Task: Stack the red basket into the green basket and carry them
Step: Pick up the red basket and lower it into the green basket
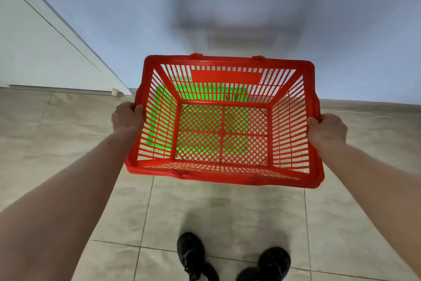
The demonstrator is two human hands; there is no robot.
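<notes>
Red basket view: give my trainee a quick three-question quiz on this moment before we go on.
1. True or false: the red basket is held by one hand only.
2. Where does the green basket show? A) beside the shoes B) through the red basket's slats, below it C) on top of the red basket
3. Fill in: the left hand and right hand grip the red basket at its ____.

Key
1. False: both hands hold it, one on each short side.
2. B. How far the two are nested cannot be told.
3. Rim.
</notes>
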